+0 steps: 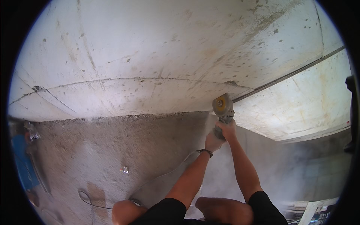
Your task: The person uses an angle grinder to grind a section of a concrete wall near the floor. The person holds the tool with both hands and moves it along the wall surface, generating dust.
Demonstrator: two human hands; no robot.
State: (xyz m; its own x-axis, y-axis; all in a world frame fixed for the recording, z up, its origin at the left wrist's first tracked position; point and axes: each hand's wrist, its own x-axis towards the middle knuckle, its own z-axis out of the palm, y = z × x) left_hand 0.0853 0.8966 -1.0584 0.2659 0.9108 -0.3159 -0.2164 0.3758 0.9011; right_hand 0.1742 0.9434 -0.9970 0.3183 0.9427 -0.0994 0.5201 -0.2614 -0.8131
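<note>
head view shows a grey angle grinder with a round metal guard and a yellow-centred disc (223, 105) at the lower edge of a broad pale concrete wall (150, 56), just beside the near end of a long dark straight groove (288, 74); whether the disc touches the concrete cannot be told. the left hand (213, 142) is curled around the rear of the grinder's body, its wrist ringed by a dark band (205, 151), and the right hand (228, 129) is closed around the body nearer the disc, the two hands close together. whitish dust (277, 172) hangs right of the forearms and blurs what lies behind it. right of the groove stands a second pale concrete face (296, 101), and at the far right edge is a dark upright shape, too cut off to make out. a thin pale cable (165, 174) runs from near the left wrist across the rough brown-grey ground (90, 150) to the person's bent knee, and a dark looped cord (97, 206) lies left of that knee. a small crumpled shiny scrap (125, 171) lies on the open ground; at the far left are a blue flat-sided object (23, 161) and a crumpled clear plastic piece (32, 130), and at lower right a pale slatted frame (309, 213), partly veiled by dust
</note>
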